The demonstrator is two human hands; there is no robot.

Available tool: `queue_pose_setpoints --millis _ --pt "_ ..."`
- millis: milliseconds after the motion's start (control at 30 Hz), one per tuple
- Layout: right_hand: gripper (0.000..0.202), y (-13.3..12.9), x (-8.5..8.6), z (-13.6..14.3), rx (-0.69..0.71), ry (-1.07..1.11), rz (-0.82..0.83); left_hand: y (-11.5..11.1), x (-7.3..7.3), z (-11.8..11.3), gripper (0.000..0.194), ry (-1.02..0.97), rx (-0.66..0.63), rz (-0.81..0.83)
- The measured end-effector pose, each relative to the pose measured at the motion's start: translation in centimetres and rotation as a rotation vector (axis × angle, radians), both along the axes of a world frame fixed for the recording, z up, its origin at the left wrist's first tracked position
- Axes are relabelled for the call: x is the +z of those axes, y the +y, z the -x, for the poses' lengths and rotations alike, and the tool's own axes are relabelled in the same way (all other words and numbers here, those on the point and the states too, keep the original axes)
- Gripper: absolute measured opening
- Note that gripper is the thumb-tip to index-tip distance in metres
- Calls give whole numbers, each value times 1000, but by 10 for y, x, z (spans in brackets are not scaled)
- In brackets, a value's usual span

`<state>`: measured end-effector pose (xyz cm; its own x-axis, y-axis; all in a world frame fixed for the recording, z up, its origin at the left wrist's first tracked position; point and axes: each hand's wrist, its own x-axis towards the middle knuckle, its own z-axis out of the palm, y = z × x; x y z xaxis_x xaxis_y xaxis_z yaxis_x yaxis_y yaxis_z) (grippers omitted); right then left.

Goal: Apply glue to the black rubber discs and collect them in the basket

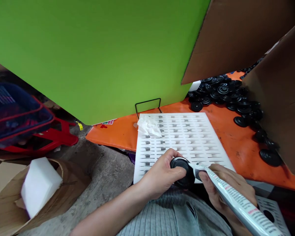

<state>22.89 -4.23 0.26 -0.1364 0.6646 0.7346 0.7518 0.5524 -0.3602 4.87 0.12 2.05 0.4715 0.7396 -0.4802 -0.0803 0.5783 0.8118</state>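
My left hand (162, 173) grips a round black disc (185, 178) with a shiny rim, its thumb lying on the disc's face. In my right hand (228, 185) is a long white and grey printed tube (232, 193), whose narrow tip touches the disc's upper right rim. Both hands are over the near edge of a white slotted foam tray (199, 141). Small metallic pieces (163, 142) sit in some of its slots, mostly at the left. A crumpled white tissue (148, 125) lies on the tray's far left corner.
Many black discs (221, 93) are heaped on the orange table (226, 121) at the right, beside brown cardboard (280, 98). A large green panel (108, 59) rises behind the tray, near a black wire stand (147, 102). At left are a blue basket (17, 111) and a box with white foam (40, 185).
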Motion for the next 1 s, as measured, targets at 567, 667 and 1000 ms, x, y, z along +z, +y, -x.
queue_pose_setpoints --millis 567,667,1000 --pt "19 -1 -4 -3 -35 -33 -31 1 -2 -2 27 101 -22 -38" --pt "18 -1 -2 1 -45 27 -21 1 2 -3 29 104 20 -46" --pt "14 3 -27 -6 -115 543 358 16 -18 -5 27 347 30 -375"
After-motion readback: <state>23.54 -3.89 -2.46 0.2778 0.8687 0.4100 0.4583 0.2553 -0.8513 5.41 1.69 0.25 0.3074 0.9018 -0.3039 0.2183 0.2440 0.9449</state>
